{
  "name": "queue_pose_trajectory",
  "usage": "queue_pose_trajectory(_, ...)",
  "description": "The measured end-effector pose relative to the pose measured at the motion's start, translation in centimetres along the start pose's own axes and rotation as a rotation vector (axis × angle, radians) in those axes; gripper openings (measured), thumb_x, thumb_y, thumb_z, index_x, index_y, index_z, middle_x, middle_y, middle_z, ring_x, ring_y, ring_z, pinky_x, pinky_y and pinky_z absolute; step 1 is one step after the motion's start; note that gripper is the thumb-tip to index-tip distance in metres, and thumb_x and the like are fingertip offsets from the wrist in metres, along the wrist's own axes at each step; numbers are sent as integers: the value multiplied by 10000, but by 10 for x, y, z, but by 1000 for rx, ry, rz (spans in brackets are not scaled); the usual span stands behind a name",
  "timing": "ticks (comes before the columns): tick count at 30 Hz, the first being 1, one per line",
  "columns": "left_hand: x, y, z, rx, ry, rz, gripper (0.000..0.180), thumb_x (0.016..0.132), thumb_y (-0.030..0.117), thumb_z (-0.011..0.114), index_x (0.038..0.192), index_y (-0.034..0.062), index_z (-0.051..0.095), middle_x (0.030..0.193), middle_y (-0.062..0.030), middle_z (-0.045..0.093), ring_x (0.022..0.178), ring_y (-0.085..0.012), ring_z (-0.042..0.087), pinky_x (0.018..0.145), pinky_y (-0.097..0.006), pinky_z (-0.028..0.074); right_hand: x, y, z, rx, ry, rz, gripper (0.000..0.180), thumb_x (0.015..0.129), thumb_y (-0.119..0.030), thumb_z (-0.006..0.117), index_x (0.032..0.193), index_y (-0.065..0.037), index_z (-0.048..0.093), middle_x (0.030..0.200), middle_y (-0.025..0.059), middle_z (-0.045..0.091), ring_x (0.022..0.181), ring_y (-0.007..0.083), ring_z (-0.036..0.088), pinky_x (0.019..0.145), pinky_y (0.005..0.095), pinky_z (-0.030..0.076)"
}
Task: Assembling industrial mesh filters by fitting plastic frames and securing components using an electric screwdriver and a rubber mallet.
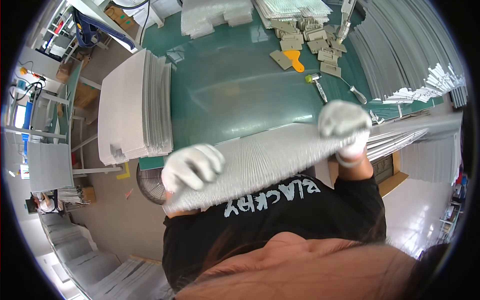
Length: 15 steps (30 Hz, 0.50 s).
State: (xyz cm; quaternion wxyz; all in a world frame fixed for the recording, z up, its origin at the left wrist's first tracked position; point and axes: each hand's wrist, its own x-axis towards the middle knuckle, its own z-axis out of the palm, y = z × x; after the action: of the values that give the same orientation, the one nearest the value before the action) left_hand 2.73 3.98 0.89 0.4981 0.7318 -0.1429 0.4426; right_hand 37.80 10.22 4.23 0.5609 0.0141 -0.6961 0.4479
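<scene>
A ribbed, whitish translucent plastic sheet (272, 157) spans the space before my chest, tilted up to the right. Its far long edge lies along the near side of the green table. My left hand (194, 166), in a white glove, curls its fingers over the left end of the sheet. At the other end, my gloved right hand (344, 120) is closed on the right end and slightly blurred. My thumbs are mostly hidden. Beyond the right hand lie a small hammer (316, 86) with a yellow-green head and a white-handled tool (358, 94) with a thin shaft.
The green table (230, 95) carries a stack of white ribbed sheets (132, 105) at left. Beige flat plates (320, 45) and an orange scraper (295, 59) lie at the back right. Tall grey sheet stacks (405, 50) line the right. A floor fan (150, 185) stands below left.
</scene>
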Motion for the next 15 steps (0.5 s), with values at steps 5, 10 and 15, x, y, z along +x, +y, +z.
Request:
queue_pose_trajectory(5,-38,-34,1,50,-212,-536,1047,690,776,676,1404,35,485,1473,-243,414,1398,-460,331,1125,-591,254,-33,-27,-6,-33,-221,-96,398,1000,-329,475,815,-22,649,868,138,718,739,270,684,659,379,562)
queue_pose_trajectory(10,-51,-57,-1,147,-291,-1016,1175,726,814,598,1532,29,258,1607,-223,173,1497,-410,88,1197,-551,106,-33,-44,-1,-66,-369,51,330,948,-301,517,812,-27,640,889,134,718,756,280,682,660,384,566)
queue_pose_trajectory(15,-27,-98,3,420,-441,-1040,826,990,562,422,1528,-25,203,1612,-219,146,1508,-345,86,1223,-441,110,-47,-54,2,-77,-328,99,263,870,-280,571,794,-36,633,904,128,716,753,281,680,651,386,569)
